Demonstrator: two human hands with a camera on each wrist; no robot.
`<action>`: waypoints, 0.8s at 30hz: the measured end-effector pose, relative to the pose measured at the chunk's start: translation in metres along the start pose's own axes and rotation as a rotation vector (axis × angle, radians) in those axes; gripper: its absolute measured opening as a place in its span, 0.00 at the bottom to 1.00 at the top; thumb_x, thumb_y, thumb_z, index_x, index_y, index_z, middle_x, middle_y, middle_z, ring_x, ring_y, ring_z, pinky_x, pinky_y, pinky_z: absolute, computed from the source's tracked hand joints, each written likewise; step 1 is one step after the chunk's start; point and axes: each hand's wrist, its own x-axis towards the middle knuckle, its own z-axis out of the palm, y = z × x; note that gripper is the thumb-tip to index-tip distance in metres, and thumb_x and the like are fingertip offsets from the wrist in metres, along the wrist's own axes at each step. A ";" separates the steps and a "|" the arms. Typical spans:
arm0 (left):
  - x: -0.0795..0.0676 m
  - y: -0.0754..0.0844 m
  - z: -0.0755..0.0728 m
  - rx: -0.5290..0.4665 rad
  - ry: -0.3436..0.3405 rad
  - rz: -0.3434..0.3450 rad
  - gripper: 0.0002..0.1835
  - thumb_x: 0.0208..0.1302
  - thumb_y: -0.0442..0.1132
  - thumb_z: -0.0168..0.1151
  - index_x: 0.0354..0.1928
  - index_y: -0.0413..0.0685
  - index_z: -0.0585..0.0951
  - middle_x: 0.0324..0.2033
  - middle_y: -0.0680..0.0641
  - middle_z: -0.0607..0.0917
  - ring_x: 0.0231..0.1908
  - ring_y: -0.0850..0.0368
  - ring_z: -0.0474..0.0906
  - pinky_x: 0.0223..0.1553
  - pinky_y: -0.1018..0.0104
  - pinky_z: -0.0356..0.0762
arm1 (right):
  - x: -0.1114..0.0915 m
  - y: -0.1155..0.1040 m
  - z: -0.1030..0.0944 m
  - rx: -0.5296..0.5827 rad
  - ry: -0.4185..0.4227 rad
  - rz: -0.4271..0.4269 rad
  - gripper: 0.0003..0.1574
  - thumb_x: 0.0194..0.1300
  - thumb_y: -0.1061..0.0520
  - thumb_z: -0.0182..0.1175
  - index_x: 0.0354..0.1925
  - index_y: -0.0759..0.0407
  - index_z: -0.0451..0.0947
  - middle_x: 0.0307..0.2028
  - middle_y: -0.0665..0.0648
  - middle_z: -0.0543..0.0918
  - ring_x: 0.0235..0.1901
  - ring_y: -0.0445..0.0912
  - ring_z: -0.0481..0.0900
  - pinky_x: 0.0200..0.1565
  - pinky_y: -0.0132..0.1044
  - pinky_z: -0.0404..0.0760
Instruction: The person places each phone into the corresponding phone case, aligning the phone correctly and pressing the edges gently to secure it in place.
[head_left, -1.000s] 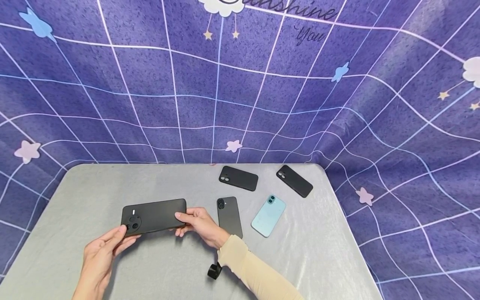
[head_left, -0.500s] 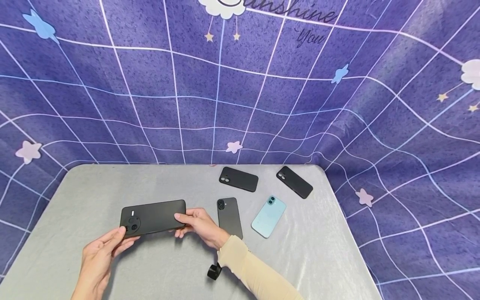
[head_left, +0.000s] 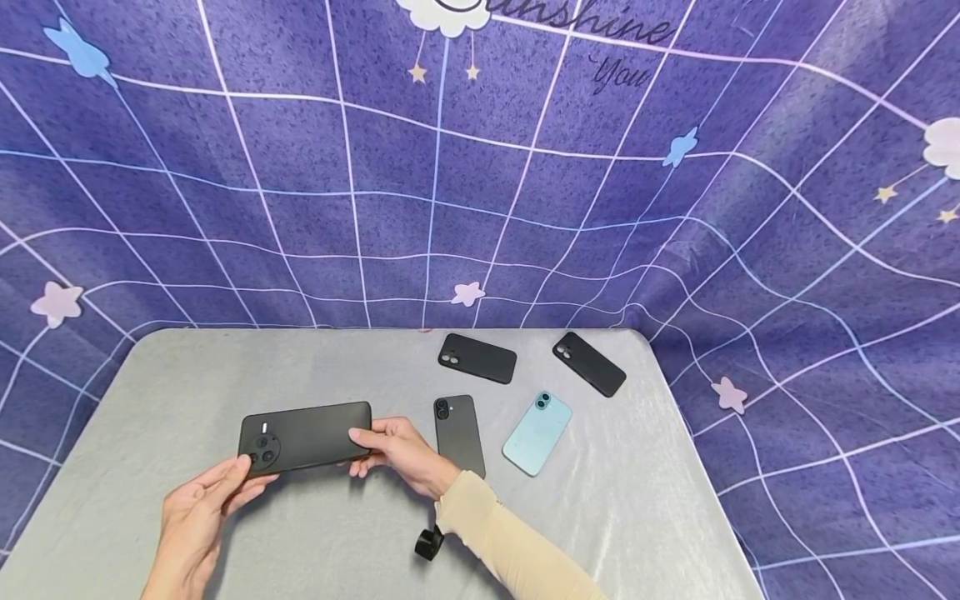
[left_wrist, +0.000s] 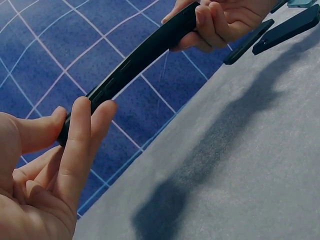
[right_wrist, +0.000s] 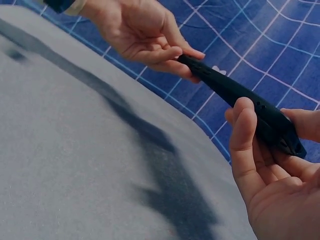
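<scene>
A black cased phone (head_left: 307, 435) is held above the table, its back with a round camera ring turned up. My left hand (head_left: 193, 512) pinches the camera end, thumb at the near corner. The opposite end is gripped by my right hand (head_left: 405, 452), thumb on the back and fingers underneath. The left wrist view shows the phone's long edge (left_wrist: 131, 65) with side buttons, looking slightly bowed. From the right wrist, the end edge (right_wrist: 287, 132) shows a raised lip between thumb and fingers. The screen side is hidden.
Right of my hands lie a dark grey phone (head_left: 459, 433), partly behind the right wrist, and a light teal phone (head_left: 537, 433). Two black phone cases (head_left: 477, 358) lie near the back edge. A small black device (head_left: 429, 543) hangs by the right cuff. A purple curtain (head_left: 390, 200) stands behind.
The phone and the left hand have shifted very slightly left and down. Both hands keep their hold, and the other phones and cases stay in place.
</scene>
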 end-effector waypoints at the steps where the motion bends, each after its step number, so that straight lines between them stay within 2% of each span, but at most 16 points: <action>1: 0.000 0.000 0.000 -0.001 -0.001 -0.002 0.14 0.80 0.28 0.59 0.46 0.50 0.93 0.42 0.43 0.93 0.39 0.51 0.93 0.45 0.65 0.89 | 0.000 0.000 0.000 0.002 -0.003 0.001 0.20 0.81 0.56 0.60 0.54 0.76 0.82 0.44 0.82 0.86 0.27 0.41 0.86 0.33 0.30 0.85; 4: 0.000 0.001 -0.001 0.003 0.001 -0.005 0.14 0.80 0.29 0.59 0.46 0.50 0.93 0.42 0.43 0.93 0.39 0.52 0.93 0.45 0.65 0.89 | 0.001 0.001 -0.001 0.004 -0.011 -0.001 0.20 0.81 0.56 0.60 0.55 0.75 0.82 0.43 0.79 0.88 0.27 0.41 0.86 0.33 0.30 0.86; 12: 0.001 0.001 0.001 0.027 0.020 0.003 0.14 0.79 0.29 0.61 0.43 0.51 0.93 0.41 0.45 0.93 0.38 0.51 0.93 0.44 0.64 0.90 | 0.000 0.002 0.000 -0.002 -0.001 0.006 0.20 0.81 0.56 0.60 0.55 0.75 0.82 0.44 0.80 0.87 0.27 0.41 0.86 0.34 0.30 0.86; 20: 0.002 -0.001 -0.002 0.069 -0.090 0.053 0.14 0.83 0.29 0.54 0.45 0.44 0.89 0.41 0.46 0.92 0.37 0.49 0.93 0.45 0.60 0.91 | -0.001 0.002 0.000 0.001 0.005 0.010 0.20 0.81 0.56 0.61 0.53 0.75 0.83 0.41 0.77 0.89 0.26 0.41 0.86 0.33 0.30 0.86; 22: 0.004 0.000 -0.001 0.106 -0.090 0.040 0.14 0.84 0.31 0.54 0.46 0.47 0.89 0.42 0.48 0.92 0.37 0.50 0.93 0.45 0.59 0.91 | -0.001 0.003 0.000 -0.006 0.002 0.008 0.20 0.81 0.56 0.60 0.52 0.76 0.82 0.42 0.79 0.88 0.25 0.41 0.86 0.33 0.30 0.86; 24: 0.005 0.001 0.000 0.178 -0.058 0.009 0.13 0.84 0.36 0.56 0.45 0.52 0.89 0.42 0.51 0.91 0.37 0.51 0.93 0.44 0.60 0.91 | -0.002 0.004 0.000 -0.012 -0.006 0.007 0.20 0.81 0.57 0.60 0.51 0.78 0.82 0.44 0.85 0.85 0.25 0.40 0.85 0.33 0.30 0.86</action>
